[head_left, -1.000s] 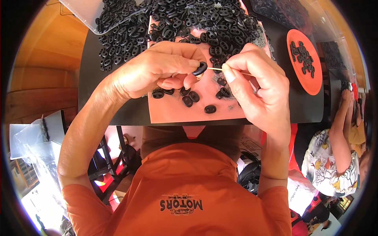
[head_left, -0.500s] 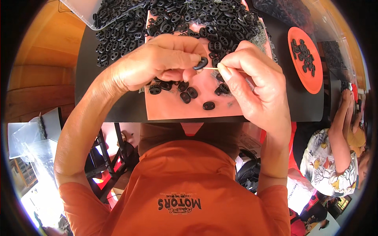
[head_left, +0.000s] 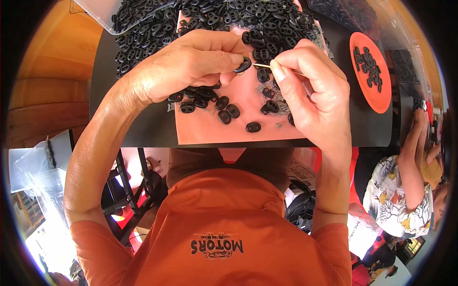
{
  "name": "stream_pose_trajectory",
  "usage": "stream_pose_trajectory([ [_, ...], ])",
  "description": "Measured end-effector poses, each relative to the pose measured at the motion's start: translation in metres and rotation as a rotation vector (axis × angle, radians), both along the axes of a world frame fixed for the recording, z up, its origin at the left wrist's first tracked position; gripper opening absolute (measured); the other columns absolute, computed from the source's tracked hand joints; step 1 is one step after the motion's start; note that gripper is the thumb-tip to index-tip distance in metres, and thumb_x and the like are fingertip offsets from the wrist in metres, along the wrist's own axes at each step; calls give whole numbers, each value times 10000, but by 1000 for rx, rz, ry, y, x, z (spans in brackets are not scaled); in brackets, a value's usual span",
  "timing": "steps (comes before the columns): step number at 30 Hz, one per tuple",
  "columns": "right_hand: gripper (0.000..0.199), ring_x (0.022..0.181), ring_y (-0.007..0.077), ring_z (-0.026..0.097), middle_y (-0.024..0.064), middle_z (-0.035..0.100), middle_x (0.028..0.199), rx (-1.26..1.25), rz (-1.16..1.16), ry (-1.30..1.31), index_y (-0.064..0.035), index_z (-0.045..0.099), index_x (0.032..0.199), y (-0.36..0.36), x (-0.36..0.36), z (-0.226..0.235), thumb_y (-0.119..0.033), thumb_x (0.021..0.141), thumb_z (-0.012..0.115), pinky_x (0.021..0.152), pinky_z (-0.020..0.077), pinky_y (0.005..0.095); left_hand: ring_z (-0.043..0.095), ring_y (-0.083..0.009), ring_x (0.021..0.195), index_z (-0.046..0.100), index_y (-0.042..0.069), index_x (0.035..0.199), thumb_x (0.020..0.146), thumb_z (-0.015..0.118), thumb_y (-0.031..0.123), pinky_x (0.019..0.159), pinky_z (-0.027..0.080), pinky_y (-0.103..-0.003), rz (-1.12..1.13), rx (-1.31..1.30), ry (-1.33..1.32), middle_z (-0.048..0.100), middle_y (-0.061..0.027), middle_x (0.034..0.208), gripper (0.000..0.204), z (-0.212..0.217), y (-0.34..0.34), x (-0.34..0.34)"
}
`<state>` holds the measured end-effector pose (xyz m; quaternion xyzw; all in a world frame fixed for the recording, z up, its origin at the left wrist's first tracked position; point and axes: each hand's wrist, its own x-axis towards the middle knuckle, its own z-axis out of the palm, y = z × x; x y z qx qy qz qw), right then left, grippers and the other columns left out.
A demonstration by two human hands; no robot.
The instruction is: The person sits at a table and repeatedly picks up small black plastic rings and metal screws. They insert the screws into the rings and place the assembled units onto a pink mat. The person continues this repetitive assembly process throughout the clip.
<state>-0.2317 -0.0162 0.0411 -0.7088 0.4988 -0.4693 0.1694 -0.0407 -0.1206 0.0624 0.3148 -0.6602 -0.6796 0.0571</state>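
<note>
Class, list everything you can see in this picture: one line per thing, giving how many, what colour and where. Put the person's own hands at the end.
black oval pieces: too many to count, black, heaped across the top of the mat and tabletop
loose oval pieces: several, black, on the mat's near part
pink mat: one, pink, centre of the black tabletop
orange dish: one, orange, right, holding more black pieces
clear tray: one, clear, top left
another person: one, patterned top, lower right
left hand: pinches one black piece
right hand: pinches a thin pale pin touching that piece
</note>
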Motion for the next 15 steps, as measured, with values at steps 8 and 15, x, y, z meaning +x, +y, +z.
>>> stream_pose_trajectory([
  [8,74,589,145,483,63,502,729,42,-5,-58,7,577,825,-1,1,-1,79,819,587,526,377,267,370,-2,623,574,43,953,931,542,275,522,257,-169,18,-30,-9,497,35,728,235,-1,4,0],
  [15,70,607,89,448,36,484,721,-50,14,47,30,589,844,1,-1,-1,93,818,598,529,347,225,409,-22,669,577,29,917,930,550,223,583,316,-179,-36,-159,-13,486,42,737,197,-2,2,-4],
])
